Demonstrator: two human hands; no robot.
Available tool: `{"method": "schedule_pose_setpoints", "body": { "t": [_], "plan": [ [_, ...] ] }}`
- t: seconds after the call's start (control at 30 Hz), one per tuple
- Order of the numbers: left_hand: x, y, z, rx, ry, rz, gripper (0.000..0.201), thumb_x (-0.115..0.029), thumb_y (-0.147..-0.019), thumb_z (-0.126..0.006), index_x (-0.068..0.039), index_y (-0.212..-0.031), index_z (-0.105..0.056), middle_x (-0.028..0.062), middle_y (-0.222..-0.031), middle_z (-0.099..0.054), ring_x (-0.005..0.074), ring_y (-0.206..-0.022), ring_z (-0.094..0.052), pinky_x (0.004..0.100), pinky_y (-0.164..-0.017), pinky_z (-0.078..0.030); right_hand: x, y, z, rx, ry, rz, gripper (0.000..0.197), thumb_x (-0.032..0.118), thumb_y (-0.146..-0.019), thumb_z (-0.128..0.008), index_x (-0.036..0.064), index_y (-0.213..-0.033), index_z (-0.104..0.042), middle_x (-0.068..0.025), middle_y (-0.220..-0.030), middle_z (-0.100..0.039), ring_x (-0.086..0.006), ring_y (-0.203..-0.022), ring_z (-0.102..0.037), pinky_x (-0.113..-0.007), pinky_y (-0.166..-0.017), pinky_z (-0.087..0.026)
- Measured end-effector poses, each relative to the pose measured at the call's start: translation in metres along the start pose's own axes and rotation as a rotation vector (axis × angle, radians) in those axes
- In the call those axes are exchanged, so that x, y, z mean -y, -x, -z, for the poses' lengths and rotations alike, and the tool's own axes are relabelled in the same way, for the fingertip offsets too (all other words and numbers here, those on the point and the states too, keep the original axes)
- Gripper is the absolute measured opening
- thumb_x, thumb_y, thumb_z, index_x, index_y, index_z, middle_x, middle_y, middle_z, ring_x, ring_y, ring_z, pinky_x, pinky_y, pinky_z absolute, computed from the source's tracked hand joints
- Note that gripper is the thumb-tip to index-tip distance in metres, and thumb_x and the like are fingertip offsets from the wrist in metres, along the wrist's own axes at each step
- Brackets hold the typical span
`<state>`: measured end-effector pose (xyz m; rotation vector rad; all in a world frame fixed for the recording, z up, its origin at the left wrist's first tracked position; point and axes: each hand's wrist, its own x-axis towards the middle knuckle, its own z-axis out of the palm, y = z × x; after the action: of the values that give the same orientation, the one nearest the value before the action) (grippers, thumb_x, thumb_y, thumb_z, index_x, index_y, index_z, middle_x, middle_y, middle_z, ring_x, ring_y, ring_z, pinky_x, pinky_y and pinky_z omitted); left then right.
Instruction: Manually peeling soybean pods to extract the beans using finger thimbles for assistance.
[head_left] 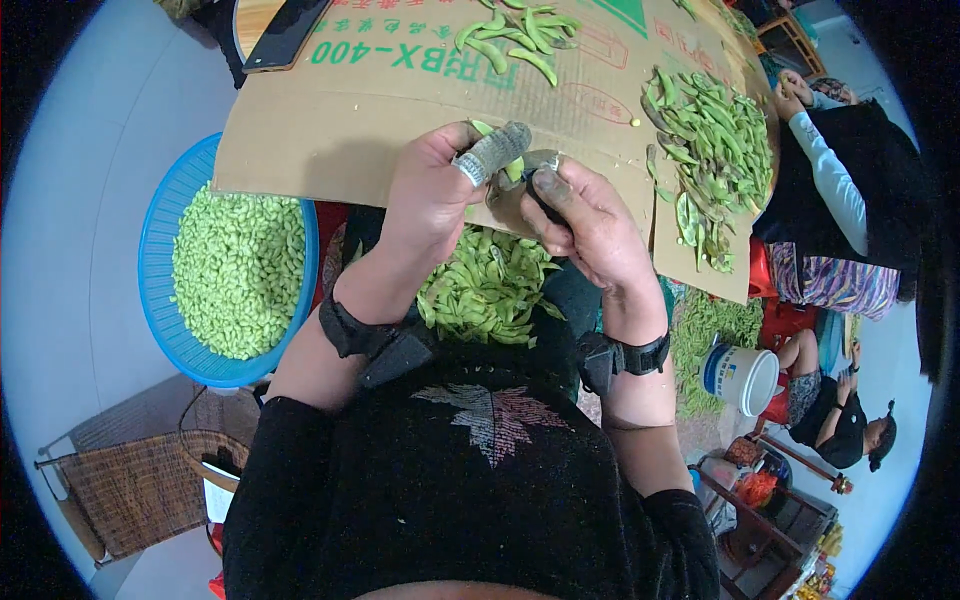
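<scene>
My left hand (432, 190) is closed on a green bean pod (514, 168), with a grey knitted sleeve (495, 153) over one finger. My right hand (598, 222) is closed too and meets the left at the pod. Its stained thumb presses on a small dark thing (543, 197) that I cannot make out. Both hands are held over the near edge of a cardboard sheet (330, 140). Below them, a heap of green pods and husks (488, 290) lies at my lap. Black straps circle both my wrists.
A blue basket (150, 270) of shelled green beans (240, 270) stands at left. Pods lie on the cardboard, in a large pile (715, 140) and a small group (520, 35). A dark phone-like slab (287, 35), a white bucket (740, 378) and two people at right are visible.
</scene>
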<state>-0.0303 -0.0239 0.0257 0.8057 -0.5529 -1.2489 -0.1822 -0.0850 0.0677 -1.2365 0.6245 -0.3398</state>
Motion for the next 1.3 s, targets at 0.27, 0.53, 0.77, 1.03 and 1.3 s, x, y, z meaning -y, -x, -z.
{"method": "schedule_pose_setpoints", "body": {
  "t": [0.27, 0.53, 0.77, 1.03, 1.3],
  "plan": [
    [0.016, -0.002, 0.001, 0.039, -0.06, -0.219, 0.005, -0.006, -0.082, -0.059, -0.007, -0.085, -0.055, -0.0006, -0.081, -0.058, 0.0036, -0.067, -0.049, 0.0169, -0.055, -0.038, -0.018, -0.006, -0.004, -0.235, 0.507, 0.355, 0.018, 0.017, -0.094, -0.045, 0.007, -0.08, -0.051, 0.0058, -0.058, -0.04, -0.0021, -0.046, -0.029, -0.018, -0.041, -0.023],
    [0.0, 0.0, 0.001, 0.072, 0.176, 0.098, 0.006, -0.005, -0.083, -0.055, -0.005, -0.089, -0.056, -0.0021, -0.072, -0.053, 0.0044, -0.059, -0.047, 0.0181, -0.05, -0.036, -0.009, 0.0, -0.009, -0.082, -0.304, -0.072, 0.017, 0.016, -0.094, -0.044, 0.0062, -0.099, -0.057, 0.0051, -0.061, -0.047, -0.0009, -0.044, -0.032, -0.015, -0.039, -0.024],
    [0.009, 0.002, -0.001, 0.032, -0.051, -0.07, 0.013, 0.001, -0.078, -0.06, -0.005, -0.083, -0.05, 0.0016, -0.089, -0.056, 0.0054, -0.067, -0.048, 0.0189, -0.058, -0.041, -0.02, -0.007, -0.007, -0.304, 0.263, 0.233, 0.013, 0.008, -0.088, -0.048, 0.0008, -0.086, -0.058, 0.0023, -0.063, -0.053, -0.0064, -0.05, -0.045, -0.021, -0.045, -0.035],
    [-0.02, 0.005, 0.015, 0.127, -0.164, 0.103, 0.032, 0.005, -0.083, -0.047, 0.0, -0.113, -0.057, -0.0004, -0.085, -0.06, 0.0062, -0.07, -0.05, 0.0181, -0.062, -0.041, 0.018, -0.054, 0.047, -0.299, 0.743, 0.117, 0.024, 0.023, -0.087, -0.051, 0.0013, -0.092, -0.06, -0.0066, -0.062, -0.057, -0.0157, -0.056, -0.053, -0.031, -0.051, -0.042],
    [-0.017, 0.012, 0.005, 0.304, -1.0, -0.286, 0.034, -0.002, -0.078, -0.056, -0.008, -0.111, -0.06, 0.0103, -0.087, -0.058, 0.0189, -0.087, -0.056, 0.0295, -0.079, -0.044, 0.009, -0.107, 0.069, -0.526, 1.536, 0.291, 0.019, 0.018, -0.076, -0.056, 0.0005, -0.083, -0.056, -0.0229, -0.072, -0.06, -0.0401, -0.07, -0.059, -0.048, -0.062, -0.047]
  ]
}}
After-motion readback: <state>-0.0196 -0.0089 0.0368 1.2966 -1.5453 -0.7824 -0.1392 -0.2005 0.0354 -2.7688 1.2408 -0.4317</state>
